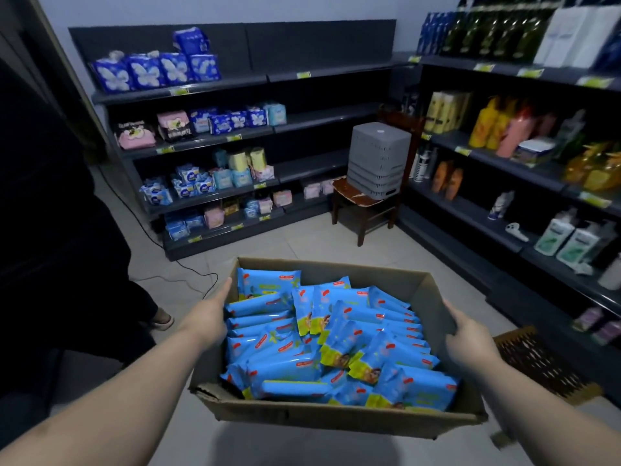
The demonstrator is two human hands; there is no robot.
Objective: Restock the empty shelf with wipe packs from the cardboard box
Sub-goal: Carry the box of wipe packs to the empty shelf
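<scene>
A cardboard box is held up in front of the body, above the tiled floor, between the two hands. It is filled to the rim with blue wipe packs, which are piled loosely. The left hand is laid against the outside of the left wall, with the thumb straight along the rim. Its fingers are hidden, so their curl cannot be told. The right hand is clamped on the right wall, the thumb hooked over the rim.

Further ahead, the bare shelves are seen on the right half of the back shelving. Its left half is stocked with small blue and pink packets. In the corner a wooden chair is placed in front of the right end of these bare shelves, and a grey crate is carried on it. A black cable is laid over the floor before the shelving. Bottles are kept on the right shelving, and a brown basket is set on the floor below it. At the left, another person's foot is visible.
</scene>
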